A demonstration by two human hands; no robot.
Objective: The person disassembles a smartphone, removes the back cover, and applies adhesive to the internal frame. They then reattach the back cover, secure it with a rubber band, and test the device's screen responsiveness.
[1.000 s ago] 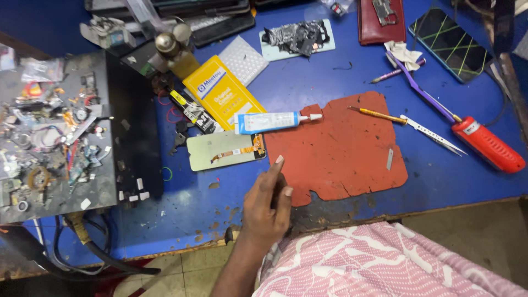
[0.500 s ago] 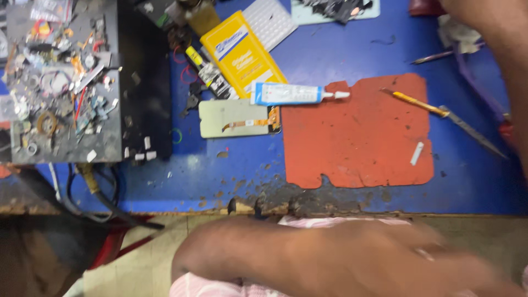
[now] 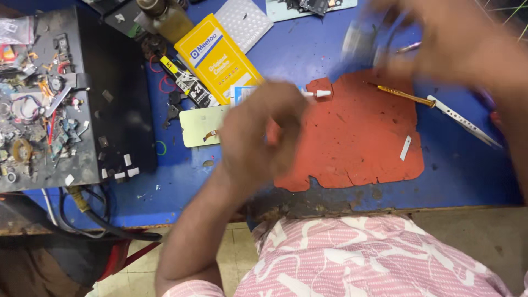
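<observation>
The left hand is seen blurred, fingers curled together over the glue tube, whether touching cannot be told. At two o'clock, above the red mat, the right hand is blurred around a pale object; its grip cannot be told.

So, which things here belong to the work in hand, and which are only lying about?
In hand:
- left hand, over the glue tube
- right hand, blurred
- red mat

Lying about:
- yellow box
- screwdriver
- parts tray
</observation>
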